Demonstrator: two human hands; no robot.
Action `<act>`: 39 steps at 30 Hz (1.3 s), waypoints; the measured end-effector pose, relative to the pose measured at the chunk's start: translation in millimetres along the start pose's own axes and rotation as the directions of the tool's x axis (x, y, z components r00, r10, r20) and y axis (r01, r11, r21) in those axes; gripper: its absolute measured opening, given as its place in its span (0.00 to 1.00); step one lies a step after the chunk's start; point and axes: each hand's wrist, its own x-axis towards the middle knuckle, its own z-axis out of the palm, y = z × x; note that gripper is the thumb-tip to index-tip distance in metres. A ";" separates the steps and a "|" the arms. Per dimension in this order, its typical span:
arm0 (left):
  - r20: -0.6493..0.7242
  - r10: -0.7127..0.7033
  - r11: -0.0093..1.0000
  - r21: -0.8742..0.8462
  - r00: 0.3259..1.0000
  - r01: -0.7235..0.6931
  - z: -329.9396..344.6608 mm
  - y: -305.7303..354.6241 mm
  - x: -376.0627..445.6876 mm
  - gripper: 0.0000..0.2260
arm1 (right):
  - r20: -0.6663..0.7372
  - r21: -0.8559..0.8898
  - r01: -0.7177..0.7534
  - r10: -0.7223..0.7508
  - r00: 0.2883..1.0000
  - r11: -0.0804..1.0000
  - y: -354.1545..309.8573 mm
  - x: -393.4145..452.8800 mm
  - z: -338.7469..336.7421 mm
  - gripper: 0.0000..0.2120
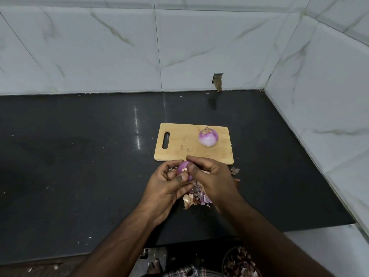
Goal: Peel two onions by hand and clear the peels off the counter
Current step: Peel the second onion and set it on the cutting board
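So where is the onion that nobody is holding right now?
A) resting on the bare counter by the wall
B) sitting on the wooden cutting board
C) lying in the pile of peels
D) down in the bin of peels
B: the free onion sits on the right part of the wooden cutting board, while both hands work the other onion above the pile of peels.

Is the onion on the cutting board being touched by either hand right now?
No, the onion on the cutting board sits alone, while the left hand and right hand hold the other onion nearer the person.
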 end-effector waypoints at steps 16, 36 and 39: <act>0.022 0.102 0.967 0.231 0.995 -0.105 -13.2 5.5 2.4 0.15 | 0.100 0.045 -0.022 0.018 0.995 0.999 -0.9 1.8 -16.0 0.17; -0.310 -0.048 0.998 0.011 0.949 0.054 6.6 2.5 11.8 0.06 | 0.130 -0.690 0.387 -0.421 0.898 0.611 5.6 -19.2 0.2 0.23; -0.290 -0.125 0.990 -0.100 0.949 0.100 8.2 1.3 10.8 0.07 | 0.165 -0.721 0.437 -0.479 0.862 0.539 9.6 -17.9 -1.6 0.22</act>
